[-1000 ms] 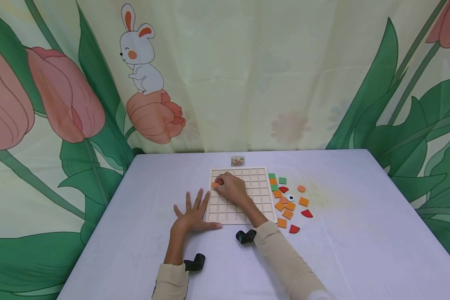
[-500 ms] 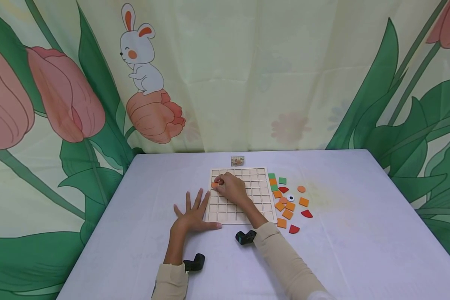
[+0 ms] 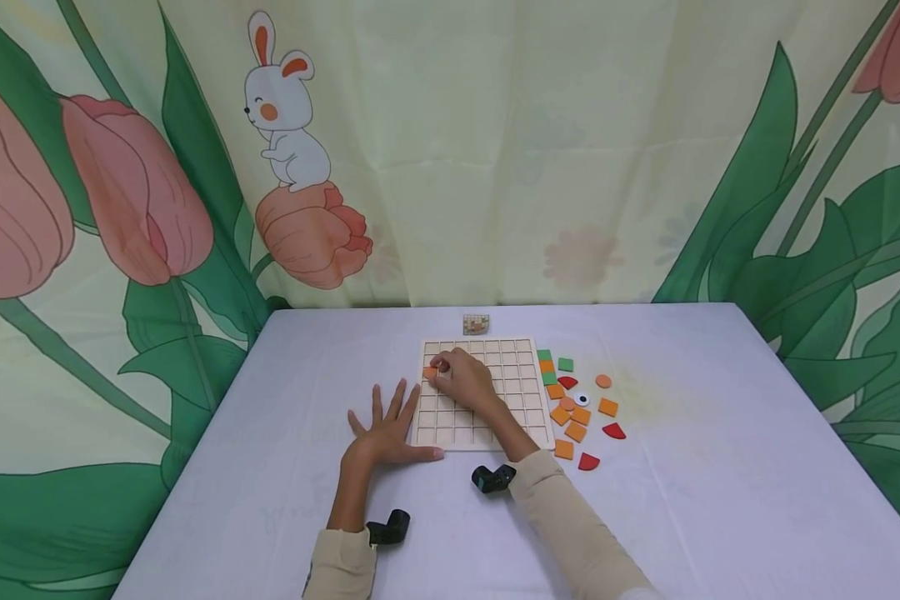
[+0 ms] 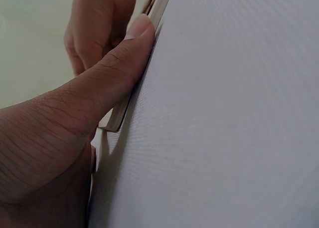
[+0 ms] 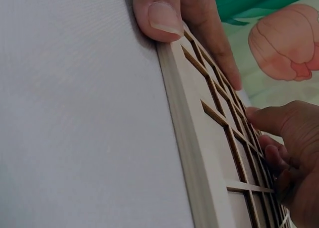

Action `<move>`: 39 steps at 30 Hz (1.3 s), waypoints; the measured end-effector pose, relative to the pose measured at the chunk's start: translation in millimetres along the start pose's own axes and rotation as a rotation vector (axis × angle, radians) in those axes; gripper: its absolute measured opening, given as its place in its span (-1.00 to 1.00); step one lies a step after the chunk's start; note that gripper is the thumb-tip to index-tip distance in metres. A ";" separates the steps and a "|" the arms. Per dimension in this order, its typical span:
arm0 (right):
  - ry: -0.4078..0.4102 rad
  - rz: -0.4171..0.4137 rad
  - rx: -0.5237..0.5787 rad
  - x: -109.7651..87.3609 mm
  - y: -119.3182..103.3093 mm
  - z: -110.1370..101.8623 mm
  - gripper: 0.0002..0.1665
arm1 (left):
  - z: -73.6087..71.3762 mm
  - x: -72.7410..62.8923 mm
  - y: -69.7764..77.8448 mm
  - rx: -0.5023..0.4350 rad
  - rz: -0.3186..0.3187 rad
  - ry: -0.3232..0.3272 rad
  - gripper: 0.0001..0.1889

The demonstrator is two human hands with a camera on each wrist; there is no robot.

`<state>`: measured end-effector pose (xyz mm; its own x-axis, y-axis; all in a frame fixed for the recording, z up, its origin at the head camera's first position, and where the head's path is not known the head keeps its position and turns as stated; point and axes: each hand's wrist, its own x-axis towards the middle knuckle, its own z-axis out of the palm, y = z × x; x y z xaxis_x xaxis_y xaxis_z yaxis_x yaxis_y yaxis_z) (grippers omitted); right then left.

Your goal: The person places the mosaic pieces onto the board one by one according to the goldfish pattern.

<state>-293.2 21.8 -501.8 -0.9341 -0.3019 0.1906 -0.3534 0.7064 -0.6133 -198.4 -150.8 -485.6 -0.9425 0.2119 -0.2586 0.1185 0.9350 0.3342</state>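
Note:
A light wooden grid board (image 3: 521, 408) lies flat on the table. My left hand (image 3: 386, 433) spreads its fingers beside the board's left edge, its thumb laid along the front left corner. In the left wrist view that thumb (image 4: 117, 63) presses against the board's side. Over the upper left cells, my right hand (image 3: 463, 379) pinches a small orange piece (image 3: 429, 372) between thumb and index fingertips, at the leftmost column. The right wrist view shows its curled fingers (image 5: 279, 155) close over the grid (image 5: 239, 133); the piece is hidden there.
Right of the board lie several orange squares (image 3: 576, 432), green squares (image 3: 566, 365), red quarter-round pieces (image 3: 588, 461), orange discs (image 3: 603, 381) and a white eye disc (image 3: 582, 399). A small picture card (image 3: 476, 324) lies behind the board. A printed curtain (image 3: 495, 167) hangs behind the table.
The head view has tilted very slightly, so everything sits a little lower. Both hands hold nearly the same pose, with the right fingers still at the orange piece.

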 end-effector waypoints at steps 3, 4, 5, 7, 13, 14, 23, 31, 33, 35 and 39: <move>-0.031 -0.003 0.031 -2.7 -2.4 -4.2 -0.69 | 0.8 -0.1 -0.3 0.003 -0.005 -0.002 0.24; -0.040 -0.005 0.039 -3.5 -3.2 -5.6 -0.68 | 1.0 0.1 -0.3 0.004 -0.007 -0.003 0.24; -0.048 -0.007 0.048 -4.3 -4.0 -6.9 -0.67 | 1.0 0.1 -0.2 0.002 -0.010 -0.003 0.24; -0.055 -0.013 0.060 -5.5 -4.4 -8.6 -0.66 | 1.2 0.3 -0.1 0.002 -0.013 -0.004 0.24; -0.044 -0.054 0.076 -8.7 -1.8 -11.7 -0.68 | 1.9 0.6 0.4 0.008 -0.015 -0.003 0.24; -0.043 -0.062 0.079 -9.6 -1.4 -12.7 -0.69 | 1.9 0.6 0.3 0.008 -0.016 -0.002 0.24; -0.017 -0.080 0.079 -23.0 -1.6 -38.0 -0.69 | 0.9 -0.3 0.9 -0.004 -0.013 0.018 0.24; 0.015 -0.049 0.027 -35.9 11.4 -71.2 -0.69 | 1.9 -2.4 0.9 -0.024 -0.006 0.025 0.23; 0.024 -0.044 0.007 -39.5 17.9 -79.7 -0.69 | 1.8 -2.4 0.8 -0.030 -0.004 0.028 0.23; 0.031 -0.029 -0.003 -44.0 25.5 -88.1 -0.69 | 1.9 -2.4 0.7 -0.036 0.000 0.030 0.23; 0.035 0.049 0.021 -53.6 42.7 -102.9 -0.67 | 2.0 -2.4 0.4 -0.038 0.002 0.026 0.23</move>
<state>-263.4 134.0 -459.3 -0.9515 -0.2444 0.1867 -0.3066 0.7059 -0.6385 -195.4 -150.4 -486.6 -0.9501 0.2055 -0.2349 0.1084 0.9230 0.3693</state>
